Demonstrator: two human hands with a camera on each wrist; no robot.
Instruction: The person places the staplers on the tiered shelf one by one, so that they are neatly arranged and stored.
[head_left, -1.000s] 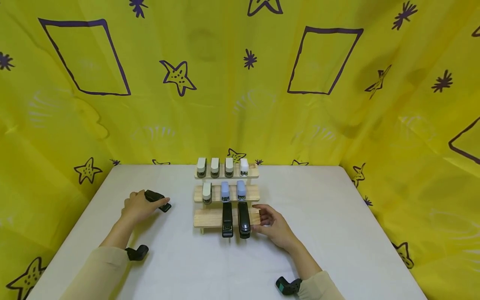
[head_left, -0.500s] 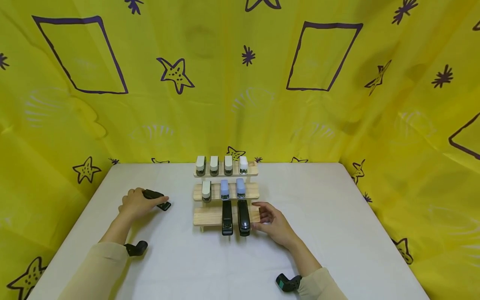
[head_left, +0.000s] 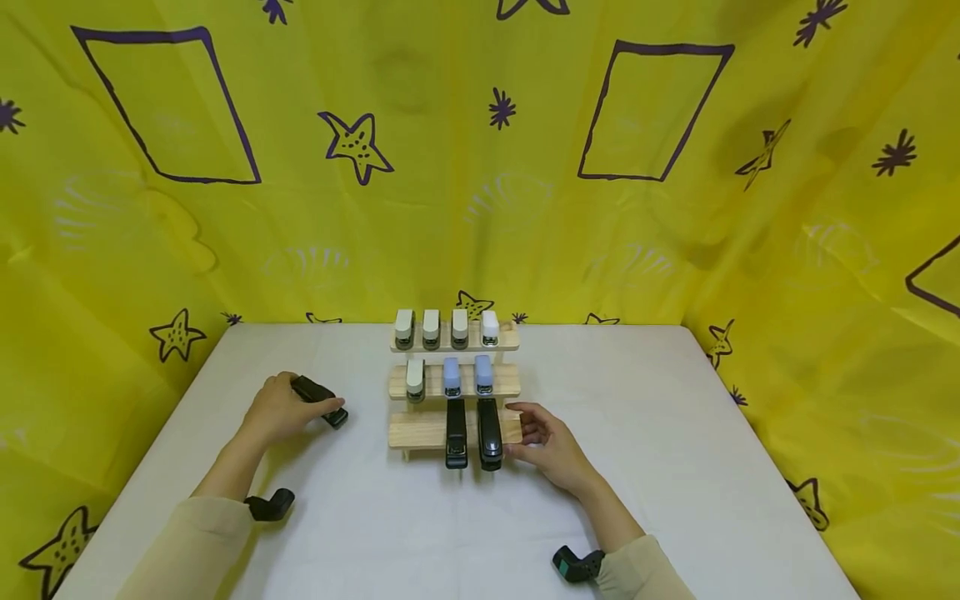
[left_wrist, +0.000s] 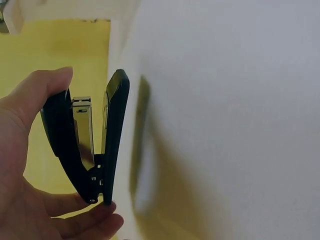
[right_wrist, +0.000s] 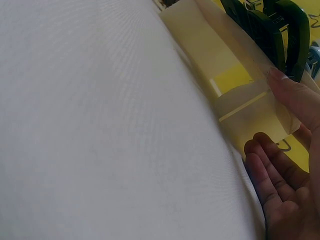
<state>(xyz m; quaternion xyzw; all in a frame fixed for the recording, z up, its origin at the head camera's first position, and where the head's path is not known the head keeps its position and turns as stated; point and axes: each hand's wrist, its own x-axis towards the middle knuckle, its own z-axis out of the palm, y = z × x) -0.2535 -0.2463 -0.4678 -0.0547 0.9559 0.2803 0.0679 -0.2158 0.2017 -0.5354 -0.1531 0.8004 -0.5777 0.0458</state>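
Observation:
My left hand [head_left: 279, 408] holds a black stapler [left_wrist: 66, 135] left of the rack. Its thumb is at one end and its fingertips at the hinge end, and the stapler's arms stand apart in the left wrist view. The stapler's shadow lies apart from it on the white table. My right hand [head_left: 551, 450] grips the right end of the lowest shelf of a three-step wooden rack [head_left: 420, 430], thumb on its edge and fingers curled by its end. Two black staplers, a left one [head_left: 456, 433] and a right one [head_left: 490, 435], stand on that shelf.
Blue staplers [head_left: 483, 375] and a pale one [head_left: 415, 380] stand on the middle shelf. Several pale staplers [head_left: 431, 329] line the top shelf, with a white one [head_left: 490, 327] at the right. A yellow patterned curtain [head_left: 420, 208] surrounds the white table [head_left: 637, 400].
The left hand with its black stapler has shifted slightly toward me. My right hand stays on the rack's end, and the staplers on the shelves stand as before.

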